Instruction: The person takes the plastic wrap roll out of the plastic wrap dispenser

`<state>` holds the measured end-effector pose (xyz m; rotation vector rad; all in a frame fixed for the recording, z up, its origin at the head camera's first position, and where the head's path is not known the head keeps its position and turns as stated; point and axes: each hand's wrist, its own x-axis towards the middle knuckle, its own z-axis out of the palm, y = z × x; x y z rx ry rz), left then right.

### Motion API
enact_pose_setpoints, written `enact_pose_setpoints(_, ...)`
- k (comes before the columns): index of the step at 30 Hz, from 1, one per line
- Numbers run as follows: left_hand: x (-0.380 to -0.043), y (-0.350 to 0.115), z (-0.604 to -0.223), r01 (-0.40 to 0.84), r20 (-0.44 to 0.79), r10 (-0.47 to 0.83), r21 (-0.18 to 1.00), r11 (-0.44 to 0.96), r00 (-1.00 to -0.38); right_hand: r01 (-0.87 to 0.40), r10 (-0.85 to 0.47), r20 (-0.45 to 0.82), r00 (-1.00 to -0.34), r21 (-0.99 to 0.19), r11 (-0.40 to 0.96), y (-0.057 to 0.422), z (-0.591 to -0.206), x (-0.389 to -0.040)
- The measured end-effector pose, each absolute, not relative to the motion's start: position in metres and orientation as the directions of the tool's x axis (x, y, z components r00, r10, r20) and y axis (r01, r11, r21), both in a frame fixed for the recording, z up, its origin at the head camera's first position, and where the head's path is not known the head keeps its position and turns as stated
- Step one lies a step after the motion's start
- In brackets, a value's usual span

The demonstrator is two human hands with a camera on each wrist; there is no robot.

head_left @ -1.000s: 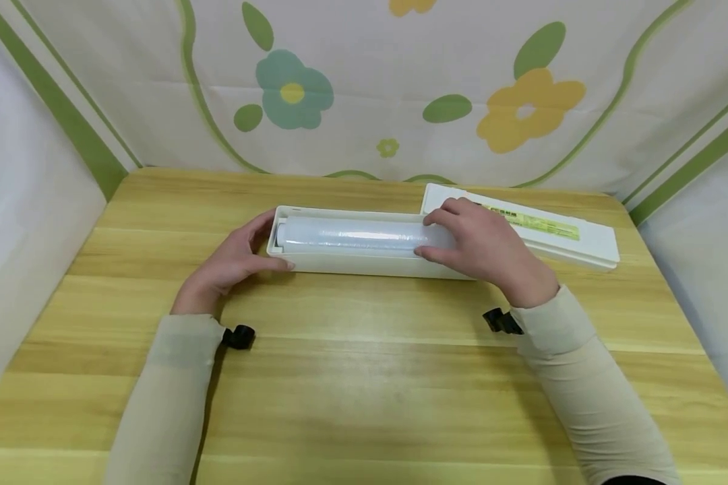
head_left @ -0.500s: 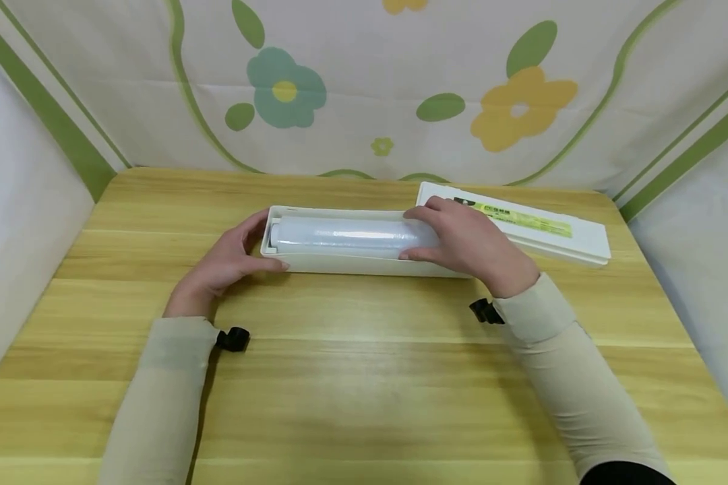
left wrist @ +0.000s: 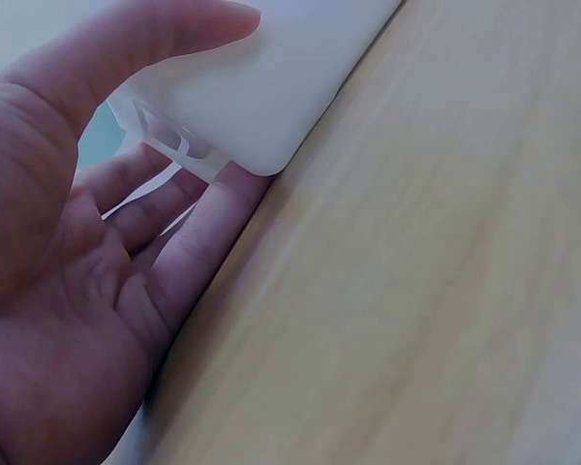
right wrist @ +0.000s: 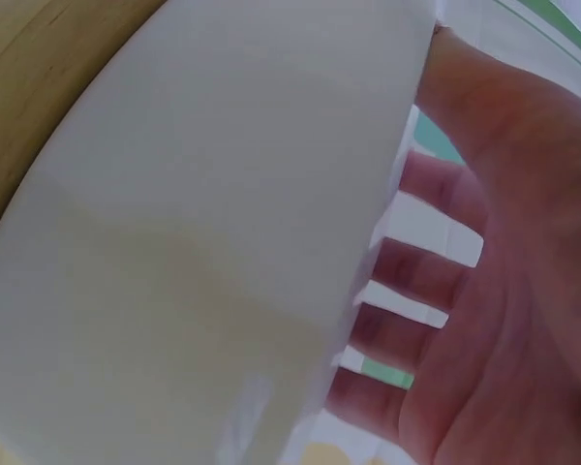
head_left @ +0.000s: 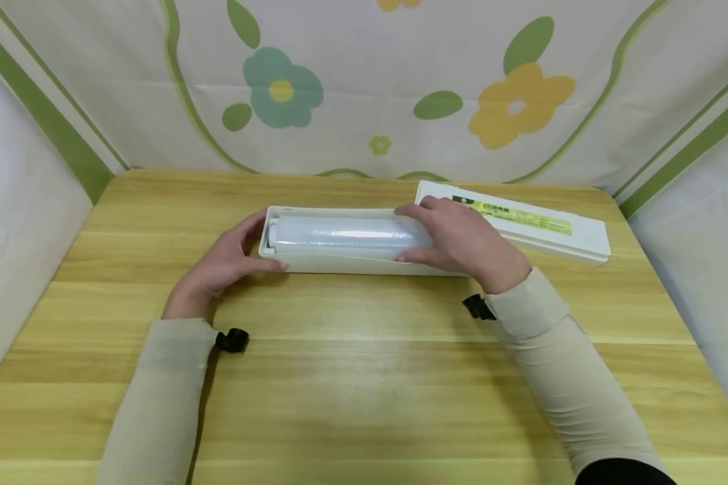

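Observation:
A long white open-topped box [head_left: 358, 265] lies across the table's far half, with a roll of cling film [head_left: 346, 233] inside it. My left hand [head_left: 223, 264] grips the box's left end, thumb along the front wall and fingers behind; the left wrist view shows that thumb [left wrist: 203, 24] on the white wall. Over the right part of the roll, my right hand [head_left: 461, 241] holds it, thumb at its near side and fingers at its far side. The roll's right end is hidden under that hand. In the right wrist view the box wall [right wrist: 194, 213] covers the fingertips.
A white lid [head_left: 582, 236] with a yellow-green label lies slanted behind and to the right of the box. The wooden table [head_left: 352, 391] ends at a flower-print cloth [head_left: 352, 81] at the back.
My right hand has slid left along the roll, relative to the box. The left hand keeps its place on the box's end. The head view has shifted slightly.

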<state>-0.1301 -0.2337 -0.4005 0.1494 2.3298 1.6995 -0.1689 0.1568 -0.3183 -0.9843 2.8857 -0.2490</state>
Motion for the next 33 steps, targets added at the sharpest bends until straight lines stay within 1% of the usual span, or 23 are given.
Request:
enact_pose_setpoints(3, -0.130, -0.233, -0.402, -0.067, -0.143, 0.232, 0.949, 0.309, -0.962, -0.585, -0.598, -0.025, -0.801, -0.175, 0.792, 0.154, -0.318, -0.167)
enact_pose_setpoints(8, -0.126, -0.234, -0.404, -0.048, -0.136, 0.252, 0.944, 0.326, -0.958, -0.552, -0.571, -0.059, -0.819, -0.188, 0.812, 0.148, -0.320, -0.164)
enact_pose_setpoints(16, -0.122, -0.235, -0.409, -0.060, -0.151, 0.252, 0.940, 0.337, -0.956, -0.557, -0.580, -0.092, -0.809, -0.190, 0.808, 0.145, -0.328, -0.160)
enact_pose_setpoints(25, -0.126, -0.236, -0.409, -0.059, -0.145, 0.240, 0.942, 0.330, -0.960, -0.532, -0.556, -0.117, -0.823, -0.188, 0.826, 0.139, -0.327, -0.164)
enact_pose_setpoints(33, -0.131, -0.235, -0.409, -0.045, -0.131, 0.245, 0.943, 0.329, -0.961, -0.476, -0.494, -0.202, -0.845, -0.134, 0.869, 0.132, -0.325, -0.168)
